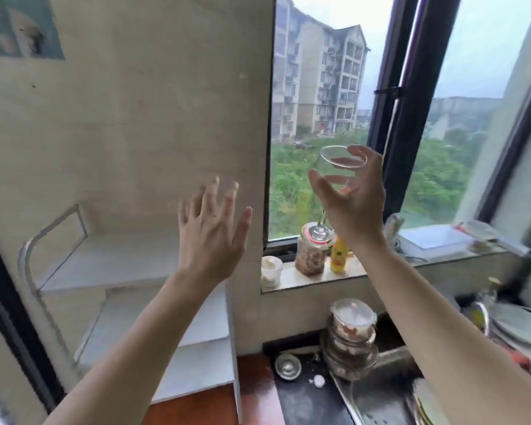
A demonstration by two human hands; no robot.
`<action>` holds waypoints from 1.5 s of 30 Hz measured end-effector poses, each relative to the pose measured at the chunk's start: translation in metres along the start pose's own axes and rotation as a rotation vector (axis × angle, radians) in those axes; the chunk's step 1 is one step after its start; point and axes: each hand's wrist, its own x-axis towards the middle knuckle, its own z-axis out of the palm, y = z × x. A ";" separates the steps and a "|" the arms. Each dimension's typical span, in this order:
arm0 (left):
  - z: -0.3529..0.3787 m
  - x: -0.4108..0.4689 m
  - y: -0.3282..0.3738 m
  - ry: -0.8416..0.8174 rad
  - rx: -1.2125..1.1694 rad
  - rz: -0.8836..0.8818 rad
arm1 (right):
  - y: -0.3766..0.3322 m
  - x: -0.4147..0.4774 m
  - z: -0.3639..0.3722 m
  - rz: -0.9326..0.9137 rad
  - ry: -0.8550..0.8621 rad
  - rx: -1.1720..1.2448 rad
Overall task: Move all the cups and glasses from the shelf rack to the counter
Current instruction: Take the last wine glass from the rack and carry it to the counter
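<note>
A clear stemmed wine glass (334,167) is held up in front of the window by my right hand (354,204), fingers curled around its bowl. Its foot hangs just above a jar on the sill. My left hand (212,234) is raised with fingers spread, holding nothing, in front of the wall above the white shelf rack (111,259). The rack's visible tiers show no cups or glasses. The wooden counter (252,391) lies below, right of the rack.
On the windowsill stand a lidded jar (311,256), a yellow bottle (338,256) and a small white pot (271,269). Stacked dirty bowls (350,335) sit by the steel sink (380,391); plates (518,326) pile at right. A small metal dish (288,366) lies on the dark counter.
</note>
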 end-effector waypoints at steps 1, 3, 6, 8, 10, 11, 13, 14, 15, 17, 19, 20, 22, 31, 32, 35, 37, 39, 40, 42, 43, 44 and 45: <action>0.009 0.002 0.018 -0.017 -0.023 0.030 | 0.009 -0.004 -0.022 0.005 0.014 -0.061; 0.028 0.002 0.057 -0.050 -0.076 0.102 | 0.024 -0.012 -0.071 0.019 0.050 -0.179; 0.053 -0.007 0.119 -0.126 -0.172 0.199 | 0.039 -0.025 -0.148 0.078 0.112 -0.298; 0.067 -0.019 0.167 -0.189 -0.215 0.251 | 0.041 -0.036 -0.201 0.117 0.168 -0.361; 0.075 -0.032 0.214 -0.236 -0.243 0.301 | 0.038 -0.048 -0.249 0.137 0.229 -0.408; 0.077 -0.040 0.238 -0.251 -0.262 0.331 | 0.036 -0.054 -0.275 0.144 0.260 -0.424; 0.078 -0.057 0.292 -0.275 -0.302 0.391 | 0.030 -0.069 -0.329 0.156 0.314 -0.452; 0.079 -0.065 0.315 -0.285 -0.316 0.411 | 0.028 -0.076 -0.351 0.157 0.333 -0.464; 0.077 -0.075 0.343 -0.293 -0.327 0.433 | 0.023 -0.084 -0.380 0.159 0.350 -0.478; 0.071 -0.099 0.402 -0.312 -0.349 0.484 | 0.012 -0.101 -0.440 0.158 0.389 -0.502; 0.062 -0.123 0.461 -0.317 -0.388 0.540 | 0.000 -0.118 -0.499 0.149 0.438 -0.548; 0.058 -0.137 0.495 -0.313 -0.407 0.573 | -0.007 -0.128 -0.533 0.152 0.461 -0.577; 0.050 -0.165 0.559 -0.317 -0.438 0.636 | -0.019 -0.149 -0.596 0.173 0.505 -0.615; 0.044 -0.285 0.792 -0.449 -0.561 0.877 | -0.049 -0.230 -0.828 0.301 0.684 -0.879; 0.048 -0.296 0.814 -0.456 -0.576 0.899 | -0.048 -0.238 -0.849 0.313 0.702 -0.905; 0.061 -0.325 0.875 -0.483 -0.618 0.960 | -0.043 -0.259 -0.904 0.350 0.761 -0.948; 0.076 -0.344 0.922 -0.499 -0.624 1.018 | -0.039 -0.270 -0.942 0.379 0.805 -0.991; 0.090 -0.359 0.971 -0.523 -0.653 1.070 | -0.036 -0.278 -0.979 0.411 0.840 -1.047; 0.097 -0.367 1.000 -0.542 -0.680 1.099 | -0.034 -0.281 -1.000 0.431 0.860 -1.084; 0.107 -0.383 1.052 -0.564 -0.732 1.146 | -0.033 -0.286 -1.039 0.469 0.899 -1.152; 0.109 -0.390 1.080 -0.575 -0.756 1.177 | -0.034 -0.287 -1.059 0.484 0.924 -1.176; 0.110 -0.397 1.105 -0.588 -0.780 1.211 | -0.036 -0.288 -1.077 0.501 0.954 -1.195; 0.109 -0.404 1.134 -0.600 -0.806 1.253 | -0.038 -0.287 -1.099 0.516 0.990 -1.220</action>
